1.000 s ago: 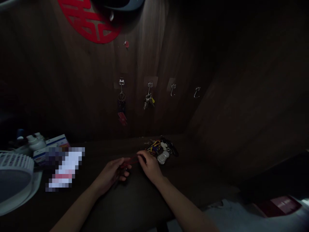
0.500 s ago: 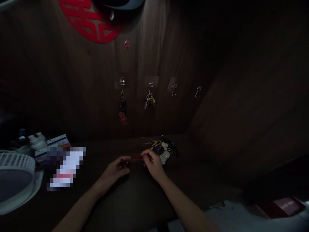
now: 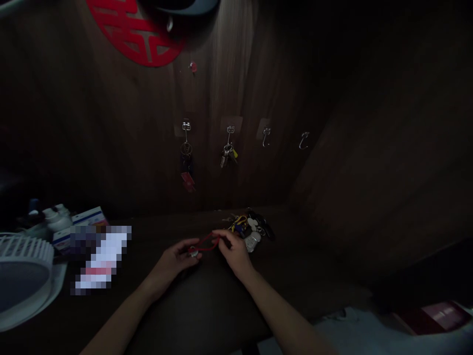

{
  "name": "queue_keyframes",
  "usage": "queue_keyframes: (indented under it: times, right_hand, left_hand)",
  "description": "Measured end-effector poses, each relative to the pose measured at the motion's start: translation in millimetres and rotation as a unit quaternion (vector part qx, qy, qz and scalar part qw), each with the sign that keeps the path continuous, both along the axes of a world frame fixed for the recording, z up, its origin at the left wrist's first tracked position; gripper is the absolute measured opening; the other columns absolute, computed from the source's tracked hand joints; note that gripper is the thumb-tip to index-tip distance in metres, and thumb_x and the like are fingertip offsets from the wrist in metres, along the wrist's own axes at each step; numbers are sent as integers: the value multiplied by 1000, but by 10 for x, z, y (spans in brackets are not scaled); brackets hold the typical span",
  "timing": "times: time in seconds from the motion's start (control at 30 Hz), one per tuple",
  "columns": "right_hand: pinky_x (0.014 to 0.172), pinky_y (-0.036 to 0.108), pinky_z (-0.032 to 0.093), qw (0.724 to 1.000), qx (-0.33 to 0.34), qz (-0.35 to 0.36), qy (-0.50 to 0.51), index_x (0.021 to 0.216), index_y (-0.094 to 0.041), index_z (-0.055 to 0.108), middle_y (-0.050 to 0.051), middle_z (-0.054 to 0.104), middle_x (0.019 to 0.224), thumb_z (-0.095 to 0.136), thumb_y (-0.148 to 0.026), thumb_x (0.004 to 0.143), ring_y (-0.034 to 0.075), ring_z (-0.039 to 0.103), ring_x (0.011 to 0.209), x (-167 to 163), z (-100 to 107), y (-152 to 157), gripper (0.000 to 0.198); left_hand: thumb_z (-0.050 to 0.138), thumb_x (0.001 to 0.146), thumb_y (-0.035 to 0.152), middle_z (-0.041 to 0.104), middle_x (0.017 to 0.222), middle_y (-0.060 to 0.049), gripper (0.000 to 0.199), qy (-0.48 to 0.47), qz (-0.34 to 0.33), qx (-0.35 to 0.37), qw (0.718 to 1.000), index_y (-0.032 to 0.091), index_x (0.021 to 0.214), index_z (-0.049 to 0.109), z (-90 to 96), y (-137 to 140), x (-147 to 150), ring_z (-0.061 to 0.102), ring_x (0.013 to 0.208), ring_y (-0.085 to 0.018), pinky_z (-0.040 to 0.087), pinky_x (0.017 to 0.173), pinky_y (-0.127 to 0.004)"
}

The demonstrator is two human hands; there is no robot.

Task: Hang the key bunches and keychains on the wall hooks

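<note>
Between my two hands a red cord loop (image 3: 209,248) is stretched above the dark wooden shelf (image 3: 199,305). My left hand (image 3: 181,256) is closed on its left end, where a small pale or metallic piece (image 3: 193,252) shows between thumb and fingers; its kind is too dim to tell. The right end of the cord is pinched by my right hand (image 3: 232,249). Just beyond my right hand lies a pile of keys and key fobs, with a blue and yellow trinket (image 3: 240,224), a silvery tag (image 3: 253,240) and a black fob (image 3: 264,225).
On the back panel, keys (image 3: 228,157) and a red-tagged bunch (image 3: 187,180) hang from hooks. Two more hooks (image 3: 266,137) are bare. A white fan (image 3: 25,281), bottles (image 3: 57,217) and boxes (image 3: 90,217) stand left. A red box (image 3: 432,318) lies lower right.
The red cord, before a taut straight line, now spreads into an open loop. The small pale piece in my left hand shows more clearly. Both hands stay almost in place.
</note>
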State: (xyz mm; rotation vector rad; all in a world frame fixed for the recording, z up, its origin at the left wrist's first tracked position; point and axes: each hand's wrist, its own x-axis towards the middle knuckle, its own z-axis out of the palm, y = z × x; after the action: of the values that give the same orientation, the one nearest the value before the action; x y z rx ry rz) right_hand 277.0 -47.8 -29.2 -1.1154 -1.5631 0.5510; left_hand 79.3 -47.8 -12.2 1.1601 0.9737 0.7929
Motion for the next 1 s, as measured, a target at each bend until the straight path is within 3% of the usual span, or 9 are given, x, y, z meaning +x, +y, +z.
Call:
queue_keyframes:
  times: [0.17,0.37,0.43,0.57,0.7,1.0]
  right_hand:
    - [63,27,47,997,-54,-17,60,90,-21,62,1,66,77,51,-26,81,16,64,69,4,20,-5,15]
    - [52,22,42,980,-100,-1,174,77,-20,60,0,62,73,57,-26,75,14,57,66,-13,107,-8,7]
    - [49,21,40,960,-129,41,245,74,-20,59,1,62,72,58,-26,74,14,56,65,-18,146,-18,7]
    - [47,20,38,895,-188,125,385,74,-19,55,1,64,69,61,-24,70,13,58,63,-16,190,-33,8]
    - [44,18,36,856,-221,133,448,74,-18,55,-1,62,61,63,-25,69,11,56,55,5,194,-13,12]
    - [45,18,34,859,-213,118,451,72,-17,56,-2,58,58,68,-30,68,10,52,54,47,266,5,17]
  left_hand:
    - [73,63,23,68,95,-2,52,22,-4,27,999,21,112,59,30,-6,15,61,96,-19,45,86,-30]
    - [66,74,33,71,96,-7,45,-32,-9,-26,999,16,115,57,67,-14,30,65,94,-21,47,89,-33]
    - [66,74,34,69,103,-9,42,-52,-14,-34,998,16,111,59,53,-1,28,65,96,-22,48,87,-32]
    - [64,77,34,69,104,-12,40,-81,-29,-69,994,15,111,59,26,22,19,68,88,-21,51,80,-31]
    - [64,78,28,70,101,-12,46,-134,-44,-113,984,15,120,53,53,9,23,68,86,-21,51,78,-31]
    - [70,72,26,68,98,-9,52,-142,-41,-80,986,17,120,53,61,-27,50,66,87,-20,48,83,-32]
